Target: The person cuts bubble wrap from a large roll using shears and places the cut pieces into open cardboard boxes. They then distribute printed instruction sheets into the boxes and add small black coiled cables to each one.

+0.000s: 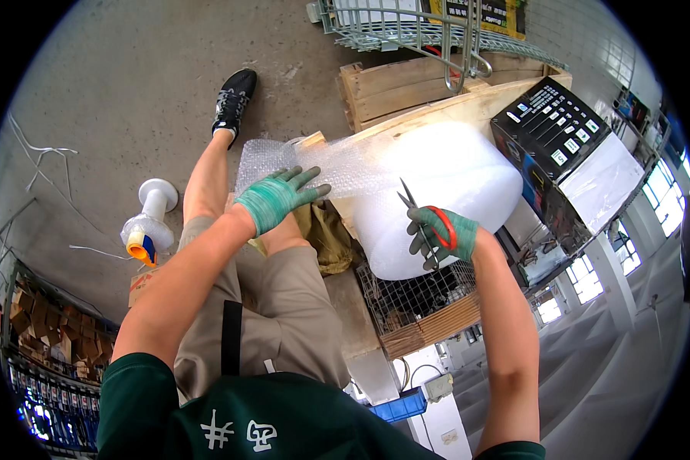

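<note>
A large white roll of bubble wrap lies to the right, with a loose clear sheet of bubble wrap drawn off it leftward over my leg. My left hand, in a green glove with dark fingertips, lies flat on that sheet, fingers stretched out. In my right hand, gloved the same way, I hold scissors with red handles. Their dark blades are slightly apart and point up and away, in front of the roll. Part of the scissors' handle is hidden by my fingers.
A black printed box stands right of the roll. Beyond are a wooden crate and a wire basket. On the floor at left stand a white spool and a roll of orange tape. Shelving with cartons is at lower left.
</note>
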Demonstrator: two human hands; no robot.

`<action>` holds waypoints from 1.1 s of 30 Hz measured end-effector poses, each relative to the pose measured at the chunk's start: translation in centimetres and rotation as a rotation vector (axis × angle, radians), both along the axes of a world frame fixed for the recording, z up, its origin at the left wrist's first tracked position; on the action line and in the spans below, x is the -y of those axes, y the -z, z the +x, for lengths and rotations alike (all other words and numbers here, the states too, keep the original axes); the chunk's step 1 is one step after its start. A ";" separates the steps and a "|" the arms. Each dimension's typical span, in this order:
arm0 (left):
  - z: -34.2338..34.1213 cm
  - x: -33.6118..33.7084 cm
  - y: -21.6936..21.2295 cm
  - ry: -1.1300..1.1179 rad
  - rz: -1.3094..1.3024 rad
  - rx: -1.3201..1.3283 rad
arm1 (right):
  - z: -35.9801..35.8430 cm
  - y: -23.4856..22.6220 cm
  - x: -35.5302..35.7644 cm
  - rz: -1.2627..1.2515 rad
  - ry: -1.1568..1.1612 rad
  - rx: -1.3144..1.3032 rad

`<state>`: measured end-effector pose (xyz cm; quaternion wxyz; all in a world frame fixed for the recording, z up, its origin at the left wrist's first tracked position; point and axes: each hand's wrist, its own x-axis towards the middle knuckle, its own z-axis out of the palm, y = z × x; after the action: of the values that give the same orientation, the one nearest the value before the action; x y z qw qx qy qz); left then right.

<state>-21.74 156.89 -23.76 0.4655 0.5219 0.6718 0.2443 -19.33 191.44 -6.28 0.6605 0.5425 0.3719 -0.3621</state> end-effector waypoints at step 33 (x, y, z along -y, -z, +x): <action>0.3 2.2 1.0 -0.031 0.051 -0.030 | -1.5 3.2 2.0 0.042 -0.024 0.026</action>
<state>-21.46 154.69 -24.81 0.4380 0.5267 0.6803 0.2607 -20.83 189.44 -9.43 0.6580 0.5565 0.3774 -0.3390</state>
